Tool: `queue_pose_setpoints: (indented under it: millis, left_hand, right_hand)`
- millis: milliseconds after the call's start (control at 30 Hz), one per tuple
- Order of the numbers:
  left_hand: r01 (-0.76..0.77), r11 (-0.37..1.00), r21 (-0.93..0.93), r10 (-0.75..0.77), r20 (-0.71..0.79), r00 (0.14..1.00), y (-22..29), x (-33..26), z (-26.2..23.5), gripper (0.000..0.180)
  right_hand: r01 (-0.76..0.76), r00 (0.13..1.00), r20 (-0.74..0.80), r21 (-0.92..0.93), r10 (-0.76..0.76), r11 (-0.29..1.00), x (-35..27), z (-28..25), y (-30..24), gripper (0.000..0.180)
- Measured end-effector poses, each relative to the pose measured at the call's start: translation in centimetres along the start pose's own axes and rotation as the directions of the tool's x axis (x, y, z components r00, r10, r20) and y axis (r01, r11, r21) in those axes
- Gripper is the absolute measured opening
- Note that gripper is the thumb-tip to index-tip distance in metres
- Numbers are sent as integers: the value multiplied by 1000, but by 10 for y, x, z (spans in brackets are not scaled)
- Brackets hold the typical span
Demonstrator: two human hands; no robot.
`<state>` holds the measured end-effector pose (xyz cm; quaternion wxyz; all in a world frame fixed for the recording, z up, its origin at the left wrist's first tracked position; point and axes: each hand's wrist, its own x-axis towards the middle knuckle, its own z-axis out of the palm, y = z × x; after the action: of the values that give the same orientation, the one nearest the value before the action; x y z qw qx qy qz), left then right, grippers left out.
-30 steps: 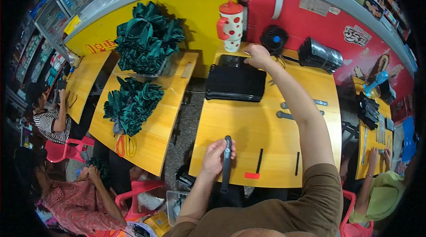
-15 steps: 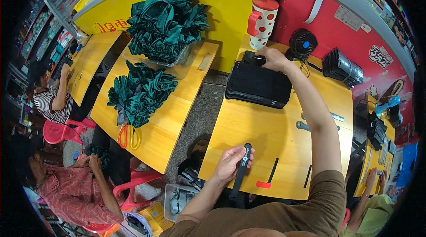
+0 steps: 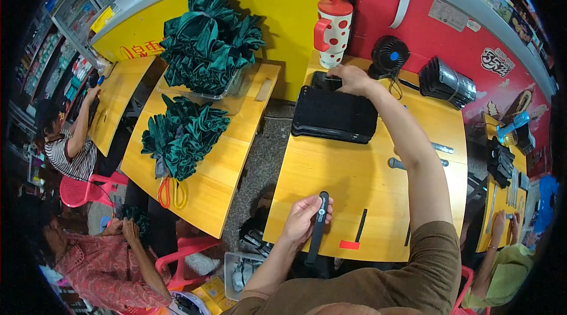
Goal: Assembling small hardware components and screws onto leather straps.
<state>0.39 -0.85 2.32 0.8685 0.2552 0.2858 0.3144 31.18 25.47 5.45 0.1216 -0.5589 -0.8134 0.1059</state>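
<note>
My left hand (image 3: 302, 220) grips a long black strip (image 3: 318, 227) with a small round mark, held over the front edge of the yellow table (image 3: 336, 167). My right hand (image 3: 352, 77) reaches far across the table and rests on the back edge of a stack of black flat pads (image 3: 334, 115), fingers touching a small black piece (image 3: 326, 81) just behind it. Whether that hand grips anything is hidden. A thin black strip with a red end (image 3: 356, 232) lies on the table near my left hand.
A red-and-white dotted jug (image 3: 332, 29), a small black fan (image 3: 388, 55) and a black ribbed stack (image 3: 446, 83) stand at the back. Green velvet bundles (image 3: 184, 133) and orange scissors (image 3: 171, 192) lie on the left table. Other people sit at left and right.
My left hand has turned the black strip more upright. My right hand stays at the back of the black stack. The view has shifted slightly.
</note>
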Motion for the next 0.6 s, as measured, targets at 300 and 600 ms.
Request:
queue_pose_setpoints:
  millis: [300, 600]
  left_hand:
    - [-37, 999, -8, 37, -16, 999, -5, 3, -4, 28]
    - [-39, 996, -75, 41, 15, 999, -4, 0, -5, 26]
  right_hand:
    - [2, 906, -424, -30, -15, 1000, -39, -43, -12, 38]
    - [138, 973, -195, 50, -126, 989, -265, -1, -143, 28]
